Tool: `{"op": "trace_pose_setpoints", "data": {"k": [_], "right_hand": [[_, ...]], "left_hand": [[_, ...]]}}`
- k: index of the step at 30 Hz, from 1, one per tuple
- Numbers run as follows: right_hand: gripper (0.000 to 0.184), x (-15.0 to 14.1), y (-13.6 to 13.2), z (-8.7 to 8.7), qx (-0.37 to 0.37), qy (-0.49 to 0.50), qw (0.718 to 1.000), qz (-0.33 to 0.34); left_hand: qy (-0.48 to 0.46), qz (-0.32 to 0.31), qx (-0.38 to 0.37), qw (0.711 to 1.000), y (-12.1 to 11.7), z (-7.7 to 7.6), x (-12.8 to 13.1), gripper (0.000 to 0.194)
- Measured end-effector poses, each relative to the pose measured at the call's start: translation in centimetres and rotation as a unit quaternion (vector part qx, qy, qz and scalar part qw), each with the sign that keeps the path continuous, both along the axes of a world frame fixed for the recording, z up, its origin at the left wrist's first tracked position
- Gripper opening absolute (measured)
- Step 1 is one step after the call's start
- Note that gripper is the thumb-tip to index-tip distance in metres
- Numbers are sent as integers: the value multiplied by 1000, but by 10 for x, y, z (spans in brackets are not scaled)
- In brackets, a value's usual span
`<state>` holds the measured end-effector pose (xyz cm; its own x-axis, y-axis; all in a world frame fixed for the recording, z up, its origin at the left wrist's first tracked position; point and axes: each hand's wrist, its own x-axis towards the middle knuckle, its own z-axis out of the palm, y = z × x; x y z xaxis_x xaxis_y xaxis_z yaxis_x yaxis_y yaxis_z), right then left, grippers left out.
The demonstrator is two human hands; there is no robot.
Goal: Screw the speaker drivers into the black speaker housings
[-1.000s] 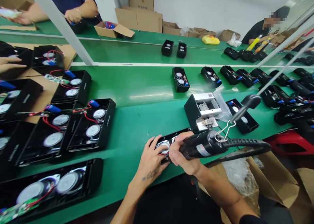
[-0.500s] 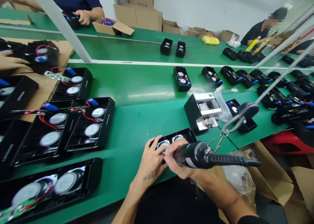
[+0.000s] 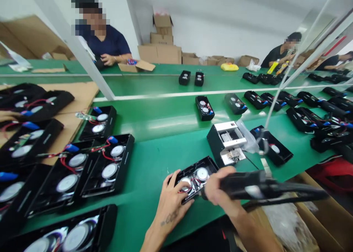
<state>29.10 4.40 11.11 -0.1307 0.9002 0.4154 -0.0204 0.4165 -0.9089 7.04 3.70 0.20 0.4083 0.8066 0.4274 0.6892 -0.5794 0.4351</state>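
My left hand [image 3: 173, 204] grips the near corner of an open black speaker housing [image 3: 205, 167], which tilts on the green belt. Inside it are two round speaker drivers [image 3: 202, 174] and thin red wires. My left fingers rest beside the nearer driver. My right hand [image 3: 220, 189] wraps around a black electric screwdriver [image 3: 248, 182] that lies roughly level, just right of the housing. Its tip is hidden behind my hand, so I cannot tell whether it touches the housing.
Several open black speaker housings line the green belt [image 3: 154, 171] on both sides. A white metal fixture [image 3: 226, 139] stands just beyond my hands, with a plastic bag beside it. Cardboard lies at lower right. A co-worker [image 3: 106, 46] works across the belt.
The whole view has tilted and shifted. My right hand has swung the screwdriver to the right, to a flatter angle, and the housing under my left hand has turned and tilted more.
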Motion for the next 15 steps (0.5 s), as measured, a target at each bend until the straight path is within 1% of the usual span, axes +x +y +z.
{"op": "trace_pose_setpoints", "data": {"k": [1,2,3,4,6,7,9,11,12,13,14,15], "right_hand": [[18,15,1,2,-3,67,997,-33],[18,30,2,2,-4,140,988,-72],[21,45,2,0,-16,198,974,-110],[25,58,1,-4,-40,229,962,-144],[37,75,0,-16,-102,232,947,-198],[43,79,-1,-22,-134,223,941,-217],[50,79,-2,-34,-173,214,932,-238],[51,73,-1,-41,-179,213,930,-240],[50,69,1,-43,-175,210,932,-238],[50,66,2,-44,-170,204,934,-237],[49,63,4,-44,-166,197,936,-239],[49,62,6,-45,-164,189,938,-242]], "left_hand": [[-2,25,-3,1000,10,0,-2,9],[-7,58,-4,998,24,1,-5,12],[-16,95,0,995,42,2,-7,15],[-27,133,6,991,65,4,-9,18],[-49,197,25,979,121,12,-12,20],[-58,221,36,973,151,18,-12,22],[-80,260,51,961,208,32,-11,27],[-98,278,51,954,253,46,-7,31],[-105,277,47,954,268,52,-4,30],[-108,270,41,956,279,56,-2,30],[-109,257,36,960,284,60,0,30],[-109,241,30,964,285,63,2,30]]}}
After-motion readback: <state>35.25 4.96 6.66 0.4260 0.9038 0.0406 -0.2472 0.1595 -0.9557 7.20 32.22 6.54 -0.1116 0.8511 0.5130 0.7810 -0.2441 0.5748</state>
